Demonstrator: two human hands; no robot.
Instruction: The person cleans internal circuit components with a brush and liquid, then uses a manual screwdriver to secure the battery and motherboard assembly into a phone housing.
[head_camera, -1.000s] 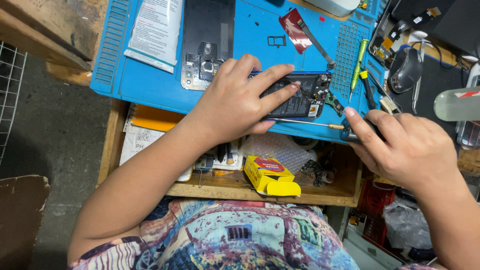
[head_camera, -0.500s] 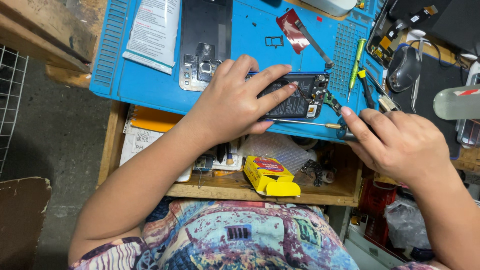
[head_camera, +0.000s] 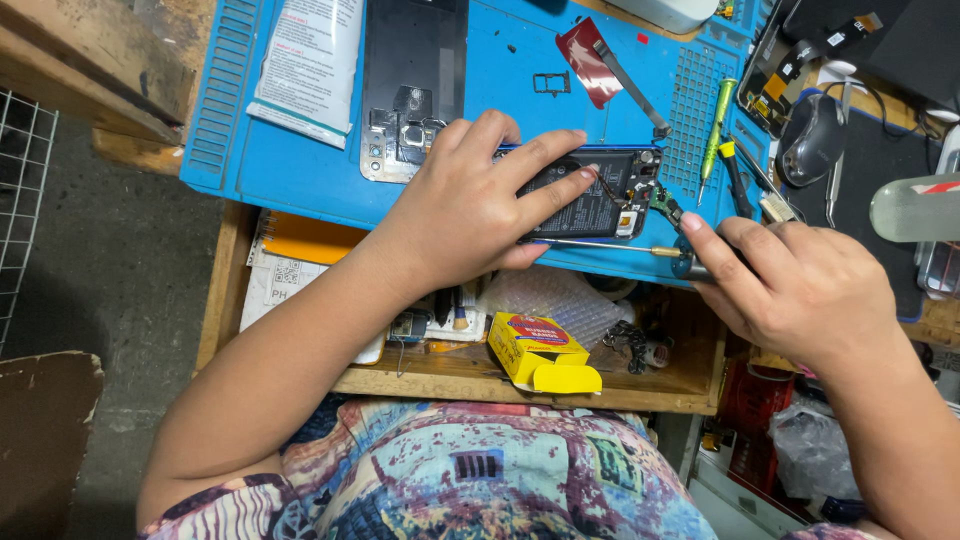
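Nearest, a yellow cardboard box with a red label (head_camera: 543, 353) is lying in the open wooden drawer (head_camera: 600, 385). Above, the left hand (head_camera: 470, 205) is pressing flat, fingers spread, on an opened black smartphone (head_camera: 600, 195) on the blue silicone mat (head_camera: 300, 170) covering the bench. The right hand (head_camera: 800, 285) is closing around a thin metal-shafted screwdriver (head_camera: 600, 244); its handle is hidden. Farther off, a black phone back cover (head_camera: 412, 70) is lying flat, partly cut off.
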